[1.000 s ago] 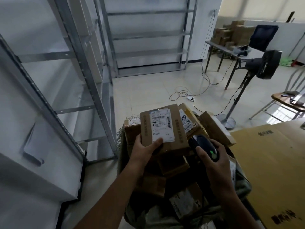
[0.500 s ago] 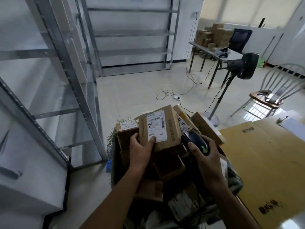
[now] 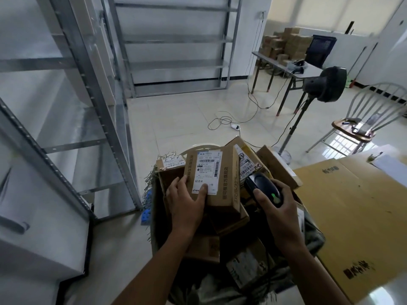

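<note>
Our left hand (image 3: 187, 201) grips the parcel (image 3: 226, 188) at its lower left corner. The thumb lies flat over the bottom of the shipping label (image 3: 207, 170) and the fingers curl behind the box. Our right hand (image 3: 280, 213) is wrapped round the scanner (image 3: 263, 188), whose green lamp (image 3: 273, 195) is lit. The scanner's nose sits just beside the parcel's right side and points forward past it, not at the label.

Over the last second little has changed in the grip. The parcel has stayed lifted with its label towards us, the scanner has kept close on its right, and the lamp was already green. Mostly our head has turned, so the shelving rack (image 3: 99, 89) now sits further left. We judge the read is either done or needs the scanner swung onto the barcode, and we cannot tell which.

The parcel is held above the other boxes (image 3: 277, 166) heaped in the sack (image 3: 157, 219). A flattened carton (image 3: 356, 216) lies just to the right.
</note>
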{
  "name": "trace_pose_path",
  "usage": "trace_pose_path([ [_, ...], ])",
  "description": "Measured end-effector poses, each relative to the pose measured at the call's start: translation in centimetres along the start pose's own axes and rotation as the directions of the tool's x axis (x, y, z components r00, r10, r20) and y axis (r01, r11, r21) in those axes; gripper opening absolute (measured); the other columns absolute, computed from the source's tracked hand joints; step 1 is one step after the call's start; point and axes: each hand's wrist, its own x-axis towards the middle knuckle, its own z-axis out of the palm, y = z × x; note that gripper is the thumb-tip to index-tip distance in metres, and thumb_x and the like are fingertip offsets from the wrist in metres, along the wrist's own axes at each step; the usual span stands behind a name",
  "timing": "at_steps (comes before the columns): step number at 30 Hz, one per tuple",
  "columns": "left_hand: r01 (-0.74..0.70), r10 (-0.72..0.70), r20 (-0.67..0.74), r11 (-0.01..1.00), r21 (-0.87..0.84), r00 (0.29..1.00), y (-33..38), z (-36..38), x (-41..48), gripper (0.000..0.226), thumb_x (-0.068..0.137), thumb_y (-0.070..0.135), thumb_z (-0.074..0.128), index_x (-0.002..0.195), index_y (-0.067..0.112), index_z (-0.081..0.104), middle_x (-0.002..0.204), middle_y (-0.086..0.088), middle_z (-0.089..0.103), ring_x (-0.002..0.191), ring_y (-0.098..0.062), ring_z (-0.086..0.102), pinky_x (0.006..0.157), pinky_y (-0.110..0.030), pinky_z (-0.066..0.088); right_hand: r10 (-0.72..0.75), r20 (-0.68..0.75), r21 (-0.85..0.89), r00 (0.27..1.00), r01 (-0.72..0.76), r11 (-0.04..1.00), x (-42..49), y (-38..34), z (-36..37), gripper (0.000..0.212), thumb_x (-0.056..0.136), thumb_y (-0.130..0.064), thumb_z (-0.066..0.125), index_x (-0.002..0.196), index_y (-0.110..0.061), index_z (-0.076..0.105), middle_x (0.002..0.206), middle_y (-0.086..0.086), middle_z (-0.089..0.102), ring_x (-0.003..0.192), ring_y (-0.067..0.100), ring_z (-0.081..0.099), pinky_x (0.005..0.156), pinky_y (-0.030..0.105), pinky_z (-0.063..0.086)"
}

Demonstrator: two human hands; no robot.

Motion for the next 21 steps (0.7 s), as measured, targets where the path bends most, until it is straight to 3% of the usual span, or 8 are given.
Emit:
trace_pose_path([
  [4, -0.01, 0.01, 0.026, 1.0, 0.001, 1.0, -0.7, -0.2, -0.6, 0.084, 0.085, 0.078, 0.053, 0.153, 0.033, 0.035, 0.162, 0.005, 0.021, 0.154, -0.021, 0.015, 0.123, -0.057, 0.026, -0.01, -0.019, -0.028, 1.0, 0.01, 1.0, -0.6, 0.7, 0.0, 0.074, 0.064, -0.079, 0.076, 0.125, -0.042, 0.058, 0.121, -0.009, 0.066, 0.107, 0.015, 0.069, 0.086, 0.054, 0.061],
  [9, -0.023, 0.022, 0.034, 0.999, 0.024, 0.999, -1.7, -0.7, -1.3, 0.093, 0.078, 0.086, 0.045, 0.156, 0.035, 0.032, 0.163, 0.009, 0.017, 0.156, -0.02, 0.011, 0.124, -0.058, 0.023, 0.001, -0.015, -0.011, 1.0, -0.001, 1.0, -1.2, 1.1, -0.3, 0.069, 0.069, -0.066, 0.077, 0.128, -0.035, 0.058, 0.12, -0.01, 0.064, 0.108, 0.014, 0.067, 0.088, 0.054, 0.06],
  [15, -0.073, 0.071, 0.044, 0.996, 0.042, 0.997, -1.2, -0.7, -1.4, 0.087, 0.083, 0.077, 0.05, 0.155, 0.031, 0.034, 0.163, 0.006, 0.02, 0.156, -0.023, 0.011, 0.125, -0.059, 0.022, 0.01, -0.006, 0.008, 1.0, -0.01, 1.0, -1.5, 0.8, -0.6, 0.065, 0.071, -0.062, 0.076, 0.127, -0.035, 0.056, 0.123, -0.006, 0.062, 0.109, 0.016, 0.067, 0.088, 0.054, 0.06],
  [18, -0.114, 0.111, 0.055, 0.991, 0.066, 0.992, -0.9, -0.8, -1.3, 0.083, 0.088, 0.071, 0.054, 0.157, 0.031, 0.033, 0.164, 0.003, 0.021, 0.157, -0.023, 0.008, 0.126, -0.058, 0.017, 0.006, -0.002, 0.012, 1.0, -0.006, 1.0, -1.7, 0.6, -0.6, 0.065, 0.071, -0.061, 0.077, 0.127, -0.035, 0.056, 0.122, -0.008, 0.063, 0.108, 0.015, 0.068, 0.088, 0.054, 0.061],
  [21, -0.173, 0.167, 0.071, 0.98, 0.097, 0.983, -0.3, -0.9, -1.0, 0.087, 0.085, 0.077, 0.044, 0.158, 0.032, 0.03, 0.168, 0.003, 0.02, 0.158, -0.021, 0.003, 0.129, -0.055, 0.008, 0.0, -0.003, 0.011, 1.0, 0.0, 1.0, -1.8, 0.2, -0.5, 0.063, 0.076, -0.056, 0.083, 0.128, -0.032, 0.056, 0.122, -0.007, 0.063, 0.107, 0.013, 0.068, 0.089, 0.052, 0.061],
])
